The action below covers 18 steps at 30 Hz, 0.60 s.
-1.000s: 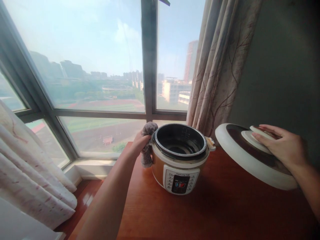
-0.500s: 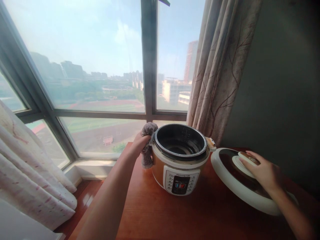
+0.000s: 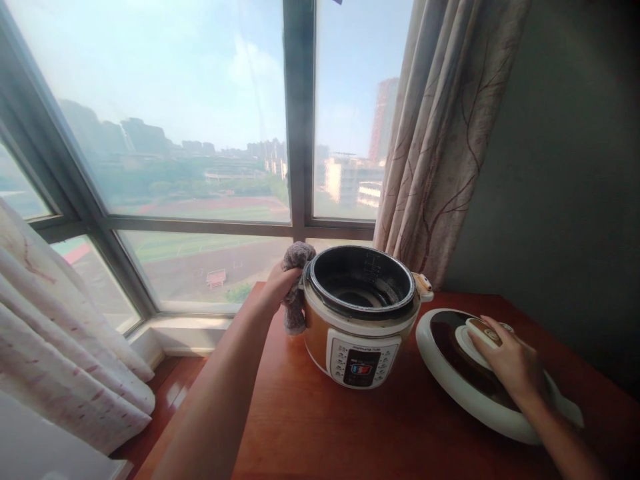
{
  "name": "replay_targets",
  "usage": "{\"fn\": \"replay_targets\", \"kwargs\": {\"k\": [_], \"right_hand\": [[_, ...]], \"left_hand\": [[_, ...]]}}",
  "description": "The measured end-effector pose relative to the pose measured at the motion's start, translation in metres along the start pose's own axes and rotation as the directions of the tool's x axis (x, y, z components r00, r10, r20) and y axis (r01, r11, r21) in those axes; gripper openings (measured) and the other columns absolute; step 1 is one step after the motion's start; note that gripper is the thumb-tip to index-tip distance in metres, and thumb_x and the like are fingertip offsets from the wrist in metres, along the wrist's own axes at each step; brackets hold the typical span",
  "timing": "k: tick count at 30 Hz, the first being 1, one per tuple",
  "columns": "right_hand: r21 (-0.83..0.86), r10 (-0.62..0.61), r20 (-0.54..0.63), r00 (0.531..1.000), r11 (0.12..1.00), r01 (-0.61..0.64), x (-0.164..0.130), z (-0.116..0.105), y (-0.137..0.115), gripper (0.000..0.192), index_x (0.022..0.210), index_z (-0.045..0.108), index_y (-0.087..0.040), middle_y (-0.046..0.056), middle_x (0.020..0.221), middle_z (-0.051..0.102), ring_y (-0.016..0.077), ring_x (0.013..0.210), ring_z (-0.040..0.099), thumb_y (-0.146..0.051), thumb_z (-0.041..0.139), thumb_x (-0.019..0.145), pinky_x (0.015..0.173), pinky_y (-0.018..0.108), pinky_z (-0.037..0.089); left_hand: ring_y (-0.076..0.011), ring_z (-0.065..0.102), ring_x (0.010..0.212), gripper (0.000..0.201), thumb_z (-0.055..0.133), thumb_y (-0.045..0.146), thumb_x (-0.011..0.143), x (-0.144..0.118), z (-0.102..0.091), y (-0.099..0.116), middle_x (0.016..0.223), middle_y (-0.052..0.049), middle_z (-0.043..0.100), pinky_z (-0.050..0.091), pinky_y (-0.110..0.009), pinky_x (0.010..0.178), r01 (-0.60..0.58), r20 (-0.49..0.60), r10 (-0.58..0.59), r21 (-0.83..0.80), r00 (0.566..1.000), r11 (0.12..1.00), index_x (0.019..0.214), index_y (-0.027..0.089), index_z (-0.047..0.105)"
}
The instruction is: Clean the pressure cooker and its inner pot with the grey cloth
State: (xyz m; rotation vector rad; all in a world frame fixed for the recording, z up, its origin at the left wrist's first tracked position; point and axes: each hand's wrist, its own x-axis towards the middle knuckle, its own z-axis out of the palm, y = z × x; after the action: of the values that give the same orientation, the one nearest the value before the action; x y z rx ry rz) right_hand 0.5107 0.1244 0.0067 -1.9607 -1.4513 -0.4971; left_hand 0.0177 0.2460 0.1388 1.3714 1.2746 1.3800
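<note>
An uncovered pressure cooker (image 3: 320, 337) stands upright on the wooden table, its button panel facing me. Inside it sits a dark inner pot (image 3: 363, 277) with markings on its wall. My left hand (image 3: 285, 283) is closed around a fuzzy grey cloth (image 3: 295, 320) at the cooker's left side, beside the rim; the cloth hides the handle area there. To the right, the white and brown lid (image 3: 450, 360) lies at the tabletop. My right hand (image 3: 513, 363) grips the lid's raised knob from above, fingers curled over it.
The reddish wooden table (image 3: 310, 440) carries the cooker and lid. Behind it are large windows (image 3: 190, 133). A patterned curtain (image 3: 425, 147) hangs behind the cooker, another curtain (image 3: 65, 347) at the left. A dark wall (image 3: 560, 187) closes off the right.
My right hand has moved the lid slightly left and down, closer to the table surface. The left hand, the cloth and the cooker look unchanged.
</note>
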Motion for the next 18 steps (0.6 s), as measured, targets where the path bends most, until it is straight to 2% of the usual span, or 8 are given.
{"fn": "replay_targets", "kwargs": {"k": [13,18], "right_hand": [[-0.006,-0.038,0.051,0.998,0.999,0.039,-0.021,0.010,-0.006,0.058,0.127,0.065,-0.020,0.016,0.117,0.073,0.0374,0.098,0.070,-0.059,0.043,0.090,0.082,0.048,0.055],[-0.109,-0.041,0.208,0.977,0.992,0.065,-0.009,0.007,-0.007,0.064,0.137,0.056,-0.015,0.020,0.123,0.070,0.0392,0.105,0.068,-0.054,0.039,0.090,0.090,0.053,0.053]], "left_hand": [[-0.0268,0.069,0.081,0.042,0.068,0.029,0.060,0.000,0.000,-0.002,0.086,-0.007,0.074,0.056,-0.035,0.072,-0.002,0.020,0.003,-0.023,1.000,1.000,0.098,0.013,0.072],[-0.0252,0.068,0.081,0.037,0.066,0.030,0.062,-0.002,0.002,-0.003,0.083,-0.005,0.072,0.055,-0.033,0.070,-0.006,-0.010,0.006,-0.028,1.000,1.000,0.096,0.014,0.071]]}}
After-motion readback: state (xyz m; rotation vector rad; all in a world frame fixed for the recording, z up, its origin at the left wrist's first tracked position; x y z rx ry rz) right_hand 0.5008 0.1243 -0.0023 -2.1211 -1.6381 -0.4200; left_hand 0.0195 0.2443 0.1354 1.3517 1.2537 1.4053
